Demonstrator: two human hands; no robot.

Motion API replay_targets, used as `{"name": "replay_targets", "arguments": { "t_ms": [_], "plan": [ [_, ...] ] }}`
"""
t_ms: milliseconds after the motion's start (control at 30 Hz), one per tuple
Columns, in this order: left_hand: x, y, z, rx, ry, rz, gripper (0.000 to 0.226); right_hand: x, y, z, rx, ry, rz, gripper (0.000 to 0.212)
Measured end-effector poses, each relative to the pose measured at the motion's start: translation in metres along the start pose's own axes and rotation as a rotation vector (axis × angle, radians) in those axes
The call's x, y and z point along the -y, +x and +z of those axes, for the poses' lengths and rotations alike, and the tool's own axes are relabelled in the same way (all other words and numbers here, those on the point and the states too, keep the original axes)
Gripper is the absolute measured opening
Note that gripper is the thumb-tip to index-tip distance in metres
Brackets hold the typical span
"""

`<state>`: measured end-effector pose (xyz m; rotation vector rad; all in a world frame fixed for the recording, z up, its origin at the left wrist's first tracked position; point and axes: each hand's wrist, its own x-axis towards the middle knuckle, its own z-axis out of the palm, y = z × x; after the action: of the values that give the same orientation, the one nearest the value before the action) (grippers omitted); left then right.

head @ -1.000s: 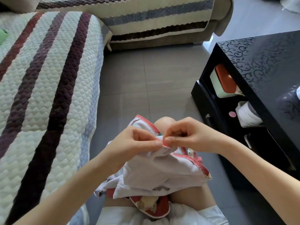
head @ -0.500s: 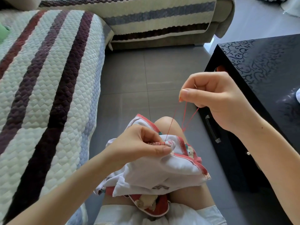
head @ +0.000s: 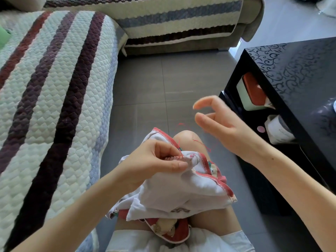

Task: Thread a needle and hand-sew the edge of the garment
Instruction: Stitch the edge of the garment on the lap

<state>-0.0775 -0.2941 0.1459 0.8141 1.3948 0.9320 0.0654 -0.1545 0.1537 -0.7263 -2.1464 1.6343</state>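
Observation:
A small white garment [head: 174, 193] with red stitched edging lies bunched on my lap. My left hand [head: 154, 160] pinches its folded edge between thumb and fingers near the red seam. A thin red thread [head: 201, 142] runs loose from that edge across my knee. My right hand [head: 218, 124] hovers above and to the right of the garment, fingers spread and relaxed, holding nothing that I can make out. I cannot see the needle.
A quilted striped sofa cover [head: 45, 106] fills the left and the back. A black glossy table [head: 294, 84] stands at the right, with a red-lidded box [head: 252, 91] and a white roll [head: 278, 130] on its lower shelf. Grey tiled floor [head: 160, 88] lies between.
My right hand first pulled the thread up and to the right from the garment edge, then came down and opened. My left hand kept its pinch on the edge.

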Motion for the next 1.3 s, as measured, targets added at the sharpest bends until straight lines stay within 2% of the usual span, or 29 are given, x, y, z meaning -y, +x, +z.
{"name": "replay_targets", "arguments": {
  "t_ms": [67,133,233,300,500,600,733,833,933,1067,1300],
  "plan": [
    [0.003,0.001,-0.003,0.032,-0.077,-0.018,0.002,-0.011,-0.01,0.003,0.071,0.016,0.004,0.017],
    [0.005,0.002,-0.006,0.057,-0.109,-0.023,0.01,-0.022,-0.019,0.007,0.123,0.012,-0.032,0.007],
    [0.007,0.003,-0.007,0.062,-0.109,-0.026,0.025,-0.031,-0.024,0.012,0.192,-0.017,-0.087,0.021],
    [0.008,0.004,-0.006,0.065,-0.096,-0.019,0.026,-0.035,-0.025,0.014,0.199,-0.046,-0.105,0.018],
    [0.008,0.006,-0.006,0.06,-0.121,-0.049,0.02,-0.04,-0.025,0.015,0.201,-0.016,-0.109,0.016],
    [0.008,0.008,-0.006,0.053,-0.113,-0.056,0.007,-0.04,-0.024,0.015,0.207,0.031,-0.084,0.015],
    [0.008,0.009,-0.007,0.058,-0.138,-0.062,0.018,-0.043,-0.024,0.015,0.217,0.1,-0.057,0.013],
    [0.008,0.01,-0.007,0.062,-0.142,-0.067,0.012,-0.045,-0.024,0.016,0.234,0.132,-0.045,0.011],
    [0.008,0.011,-0.007,0.07,-0.143,-0.068,0.018,-0.047,-0.023,0.015,0.249,0.16,-0.036,0.011],
    [0.008,0.01,-0.007,0.059,-0.15,-0.075,0.005,-0.05,-0.022,0.015,0.258,0.182,-0.029,0.011],
    [0.012,0.012,-0.006,0.072,-0.213,-0.099,0.008,-0.048,-0.021,0.016,0.282,0.206,-0.06,0.014]
  ]
}}
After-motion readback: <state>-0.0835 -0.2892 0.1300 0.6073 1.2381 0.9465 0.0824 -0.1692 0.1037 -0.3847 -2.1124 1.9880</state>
